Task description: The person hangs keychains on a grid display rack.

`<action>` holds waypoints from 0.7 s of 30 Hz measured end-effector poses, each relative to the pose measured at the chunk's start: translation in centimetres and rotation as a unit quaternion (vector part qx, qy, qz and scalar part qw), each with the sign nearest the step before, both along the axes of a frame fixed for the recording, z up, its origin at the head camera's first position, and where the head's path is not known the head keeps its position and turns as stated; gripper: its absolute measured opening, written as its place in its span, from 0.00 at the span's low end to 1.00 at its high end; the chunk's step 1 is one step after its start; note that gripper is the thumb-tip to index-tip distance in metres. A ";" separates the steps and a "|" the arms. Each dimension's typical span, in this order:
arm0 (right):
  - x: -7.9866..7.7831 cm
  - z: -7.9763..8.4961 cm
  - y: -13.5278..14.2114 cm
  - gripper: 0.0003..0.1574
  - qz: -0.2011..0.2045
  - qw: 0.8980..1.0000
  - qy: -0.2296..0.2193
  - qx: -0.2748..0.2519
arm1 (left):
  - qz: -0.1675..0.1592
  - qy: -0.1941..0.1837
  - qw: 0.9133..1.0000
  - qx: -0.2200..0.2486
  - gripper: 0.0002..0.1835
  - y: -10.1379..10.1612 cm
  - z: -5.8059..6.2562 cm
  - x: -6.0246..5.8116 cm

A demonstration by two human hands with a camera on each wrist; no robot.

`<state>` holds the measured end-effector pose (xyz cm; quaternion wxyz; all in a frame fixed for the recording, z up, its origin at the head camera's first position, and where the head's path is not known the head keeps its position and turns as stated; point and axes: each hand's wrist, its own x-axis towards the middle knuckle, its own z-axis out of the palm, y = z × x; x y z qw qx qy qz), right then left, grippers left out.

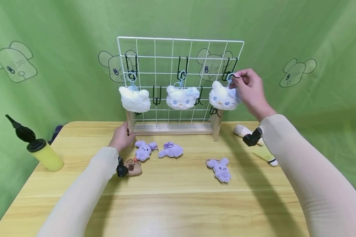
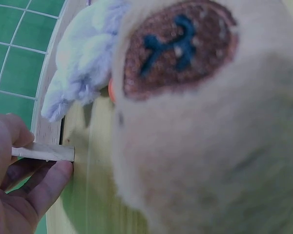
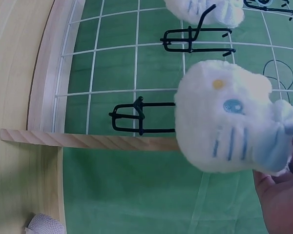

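Observation:
My right hand (image 1: 250, 92) pinches the blue ring of a white cat plush keychain (image 1: 223, 96) at the upper right black hook (image 1: 229, 70) of a white wire grid rack (image 1: 181, 40). Whether the ring is over the hook cannot be told. In the right wrist view the plush (image 3: 224, 117) hides most of that hand (image 3: 283, 200). Two more cat plush keychains hang from the upper hooks, one in the middle (image 1: 182, 98) and one at left (image 1: 134, 99), its back turned outward. My left hand (image 1: 122, 135) grips the rack's left wooden foot (image 2: 49, 151) between thumb and fingers.
On the table (image 1: 178, 210) lie purple plush keychains, two left of centre (image 1: 143, 150) (image 1: 171, 150) and one at right (image 1: 221, 170). A brown bear plush (image 1: 133, 168) sits beside my left wrist. A yellow pump bottle (image 1: 48, 158) stands left; a shuttlecock (image 1: 265, 155) lies right.

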<state>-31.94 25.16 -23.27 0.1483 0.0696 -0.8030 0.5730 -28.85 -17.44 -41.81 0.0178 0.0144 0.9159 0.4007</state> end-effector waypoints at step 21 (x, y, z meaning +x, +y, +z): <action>3.4 0.5 1.8 0.09 -0.028 0.992 0.119 0.029 | 0.002 -0.011 1.000 0.007 0.37 0.0 -0.1 -0.2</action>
